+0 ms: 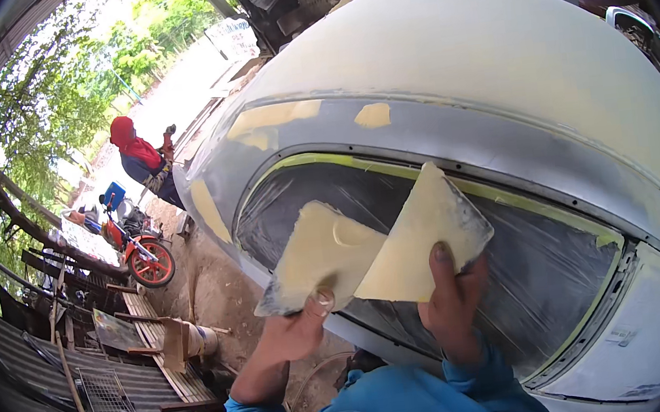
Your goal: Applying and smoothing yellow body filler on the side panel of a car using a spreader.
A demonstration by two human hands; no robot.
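My left hand (291, 332) grips a flat plate (310, 249) coated with pale yellow paste, thumb on top, with dark edges showing at its lower left. My right hand (454, 297) grips a second pasty plate (424, 244), roughly triangular, thumb pressed on its face; the two plates meet or overlap at the middle. Both are held over a car window (538, 280) covered in plastic and edged with yellow-green tape. The silver body (337, 124) around the window has pale yellow patches, and the roof (489, 33) is pale and matt.
A person in a red hood (145, 158) stands at the car's far left end, beside an orange motorbike (131, 245). Corrugated sheets (23, 371), wooden planks (161, 363) and a white bucket (199, 341) lie along the left over dirt ground (209, 285). Trees border the yard.
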